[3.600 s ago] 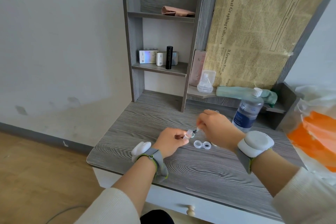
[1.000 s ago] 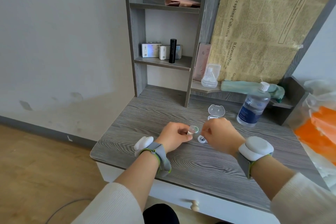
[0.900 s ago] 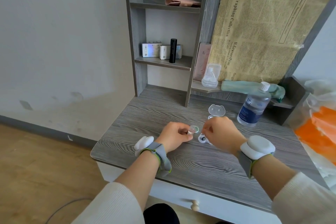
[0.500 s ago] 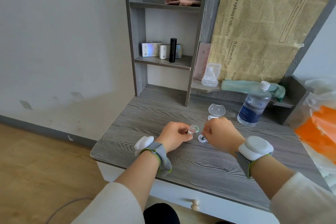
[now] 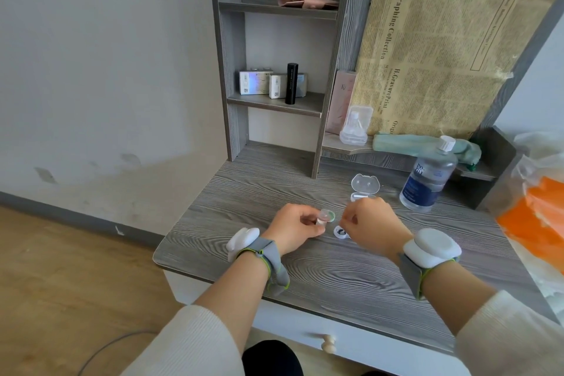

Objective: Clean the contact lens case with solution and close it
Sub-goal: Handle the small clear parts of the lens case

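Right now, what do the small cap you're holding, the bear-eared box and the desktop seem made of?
Small round greenish cap, pinched by the left hand: translucent plastic, seemingly; light passes through. Clear bear-eared box: glossy transparent plastic; desk grain shows through. Grey desktop: probably matte wood-grain laminate; its streaks look printed.

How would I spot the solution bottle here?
On the grey desk, look far right, just before the shelf holding the green cloth. The solution bottle stands there: the only thing with a white cap and dark blue label.
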Demonstrator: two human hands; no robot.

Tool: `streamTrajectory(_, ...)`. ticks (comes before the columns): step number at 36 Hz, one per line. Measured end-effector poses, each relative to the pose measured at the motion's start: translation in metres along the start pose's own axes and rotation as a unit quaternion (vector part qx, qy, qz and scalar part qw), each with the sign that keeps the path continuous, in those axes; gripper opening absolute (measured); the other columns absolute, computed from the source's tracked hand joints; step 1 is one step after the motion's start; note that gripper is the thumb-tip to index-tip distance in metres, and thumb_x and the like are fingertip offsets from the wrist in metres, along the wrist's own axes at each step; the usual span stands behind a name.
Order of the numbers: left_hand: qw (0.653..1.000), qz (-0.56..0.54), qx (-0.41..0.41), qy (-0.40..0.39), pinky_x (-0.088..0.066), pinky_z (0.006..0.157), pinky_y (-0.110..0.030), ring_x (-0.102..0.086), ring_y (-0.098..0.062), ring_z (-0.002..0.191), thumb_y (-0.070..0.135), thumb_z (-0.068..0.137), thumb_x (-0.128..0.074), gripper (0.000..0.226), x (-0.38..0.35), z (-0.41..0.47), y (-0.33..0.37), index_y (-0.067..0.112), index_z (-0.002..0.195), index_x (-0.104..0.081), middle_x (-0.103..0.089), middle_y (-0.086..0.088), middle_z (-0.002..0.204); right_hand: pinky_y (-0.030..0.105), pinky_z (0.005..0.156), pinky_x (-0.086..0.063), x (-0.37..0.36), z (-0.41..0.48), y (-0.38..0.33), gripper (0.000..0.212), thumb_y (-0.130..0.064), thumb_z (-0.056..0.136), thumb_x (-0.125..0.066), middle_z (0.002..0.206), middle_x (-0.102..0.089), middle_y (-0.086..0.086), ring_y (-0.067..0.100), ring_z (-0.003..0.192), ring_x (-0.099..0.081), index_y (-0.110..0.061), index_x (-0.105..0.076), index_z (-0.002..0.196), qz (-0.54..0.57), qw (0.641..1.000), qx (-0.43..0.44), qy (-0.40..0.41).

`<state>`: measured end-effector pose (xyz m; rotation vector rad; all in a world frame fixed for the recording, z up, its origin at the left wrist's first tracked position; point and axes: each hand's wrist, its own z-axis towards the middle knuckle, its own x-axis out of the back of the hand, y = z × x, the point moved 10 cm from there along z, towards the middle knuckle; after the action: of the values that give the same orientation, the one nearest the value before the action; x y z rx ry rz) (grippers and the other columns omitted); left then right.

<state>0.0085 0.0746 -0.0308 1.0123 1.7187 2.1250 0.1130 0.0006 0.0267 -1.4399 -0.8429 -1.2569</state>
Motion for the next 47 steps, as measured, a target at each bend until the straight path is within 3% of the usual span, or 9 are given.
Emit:
streamTrajectory(8,1.0,-0.021,0.007,-0.003,-0.05,0.092,-0.037,-0.058,-0.012,0.08,0.008,0.08,-0.071,0.023,-0.001,0.0,-0.002,0.009,0.103,-0.072,-0.068,-0.004,0.088,0.033,0.075,-0.051,0.005,0.0,0.002,0.022,-0.024,0.086,-0.054,0.085,-0.071,0.005,0.024,0.082,-0.062,-0.016,-0.074,0.088,0.016,1.0,0.0,0.018)
streamTrajectory(14,1.0,-0.013,0.004,-0.007,-0.05,0.09,-0.035,-0.058,-0.01,0.081,0.01,0.08,-0.071,0.023,-0.002,0.001,-0.002,0.01,0.103,-0.072,-0.068,-0.003,0.089,0.034,0.077,-0.053,0.003,0.001,0.003,0.021,-0.024,0.086,-0.054,0.086,-0.071,0.004,0.023,0.084,-0.062,-0.016,-0.074,0.088,0.02,1.0,-0.003,0.016)
streamTrajectory(19,1.0,-0.013,0.01,-0.01,-0.05,0.092,-0.035,-0.059,-0.01,0.081,0.01,0.08,-0.071,0.023,-0.001,0.0,-0.002,0.012,0.103,-0.073,-0.068,-0.001,0.089,0.031,0.072,-0.052,0.009,0.0,0.009,0.019,-0.019,0.081,-0.054,0.074,-0.069,0.002,0.024,0.075,-0.062,-0.016,-0.073,0.077,0.058,0.997,-0.022,0.042)
streamTrajectory(24,1.0,-0.013,0.009,-0.01,-0.05,0.095,-0.034,-0.06,-0.01,0.085,0.01,0.08,-0.071,0.023,-0.001,0.0,-0.002,0.012,0.104,-0.073,-0.072,-0.01,0.103,0.028,0.071,-0.052,0.016,0.003,0.02,0.02,-0.017,0.079,-0.054,0.063,-0.068,-0.002,0.023,0.07,-0.063,-0.022,-0.073,0.072,0.095,0.992,-0.046,0.064)
streamTrajectory(31,1.0,-0.018,0.007,-0.008,-0.048,0.082,-0.021,-0.059,-0.007,0.078,0.011,0.079,-0.073,0.023,0.0,-0.002,-0.003,0.012,0.102,-0.073,-0.07,0.0,0.091,0.036,0.084,-0.053,0.026,0.0,0.046,0.022,-0.013,0.082,-0.054,0.086,-0.073,0.0,0.024,0.087,-0.065,-0.02,-0.072,0.09,0.13,0.982,-0.079,0.113)
streamTrajectory(34,1.0,-0.019,0.006,-0.003,-0.049,0.083,-0.022,-0.059,-0.007,0.078,0.01,0.078,-0.073,0.023,0.0,-0.002,-0.002,0.01,0.102,-0.073,-0.072,-0.005,0.095,0.038,0.083,-0.053,0.026,-0.001,0.062,0.018,-0.013,0.083,-0.055,0.084,-0.073,0.001,0.025,0.088,-0.064,-0.018,-0.071,0.089,0.141,0.976,-0.099,0.131)
streamTrajectory(38,1.0,-0.019,0.002,0.0,-0.048,0.077,-0.015,-0.06,-0.002,0.074,0.011,0.078,-0.074,0.021,0.001,-0.003,-0.002,0.011,0.098,-0.074,-0.07,0.003,0.087,0.037,0.081,-0.053,0.024,-0.004,0.077,0.017,-0.014,0.085,-0.054,0.085,-0.071,-0.001,0.025,0.087,-0.063,-0.021,-0.07,0.091,0.144,0.972,-0.119,0.145)
streamTrajectory(43,1.0,-0.026,-0.003,-0.004,-0.049,0.078,-0.018,-0.061,-0.002,0.074,0.01,0.077,-0.074,0.018,0.001,-0.002,-0.002,0.013,0.095,-0.074,-0.071,0.004,0.085,0.039,0.08,-0.051,0.018,-0.006,0.09,0.018,-0.015,0.085,-0.055,0.097,-0.065,0.003,0.026,0.095,-0.059,-0.021,-0.07,0.094,0.124,0.97,-0.138,0.158)
streamTrajectory(47,0.999,-0.033,-0.004,-0.003,-0.05,0.077,-0.018,-0.06,-0.002,0.072,0.011,0.077,-0.074,0.018,0.001,-0.002,-0.004,0.015,0.094,-0.074,-0.071,0.005,0.084,0.037,0.078,-0.05,0.007,-0.008,0.1,0.018,-0.016,0.084,-0.056,0.099,-0.061,0.007,0.029,0.095,-0.057,-0.02,-0.071,0.094,0.11,0.972,-0.157,0.138)
